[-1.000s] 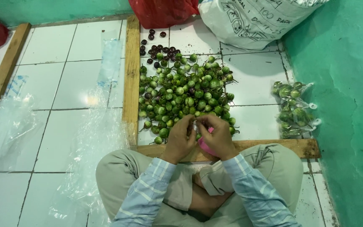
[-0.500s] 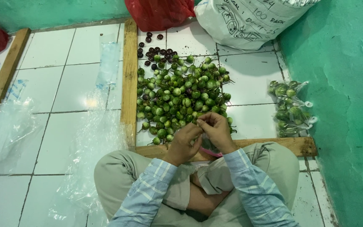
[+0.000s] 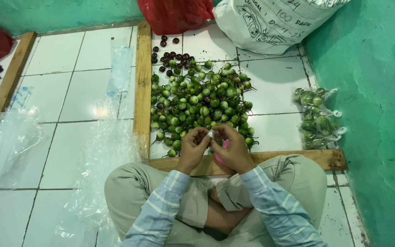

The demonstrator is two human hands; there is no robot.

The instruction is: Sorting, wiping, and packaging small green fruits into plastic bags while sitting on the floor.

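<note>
White floor tiles (image 3: 69,96) carry a heap of small green eggplants (image 3: 202,100) at twelve o'clock; left hand (image 3: 192,147) and right hand (image 3: 233,148) together pinch a small clear bag (image 3: 212,134) (fingers curled).

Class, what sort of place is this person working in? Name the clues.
Probably a produce sorting and packing floor: a pile of small green eggplants on white tiles, filled clear bags by the wall, and a big white sack.

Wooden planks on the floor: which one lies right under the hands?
The wooden plank lying crosswise before the knees; both hands, left hand and right hand, hover over it. The others run lengthwise.
</note>
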